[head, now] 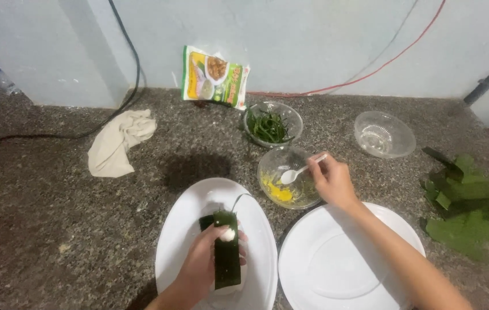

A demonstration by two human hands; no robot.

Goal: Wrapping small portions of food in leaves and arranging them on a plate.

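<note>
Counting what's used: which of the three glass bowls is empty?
The far right bowl; the back bowl holds greens, the near one yellow mix.

A wide stretch of bare speckled counter (pixel 38 229) lies open to the left of the oval plate (pixel 181 229), broken only by a crumpled cloth (pixel 119 140) and a black cable (pixel 55 136) near the wall. The middle is crowded: a bowl of yolk (pixel 281 189) sits just beside a bowl of green strips (pixel 273 123), with a food packet (pixel 214 77) leaning behind them. A narrow gap separates the oval plate from the round plate (pixel 336 270). At far right, a heap of green leaves (pixel 474 209) blocks the counter edge (an empty clear bowl (pixel 384 134) stands behind it).
</note>
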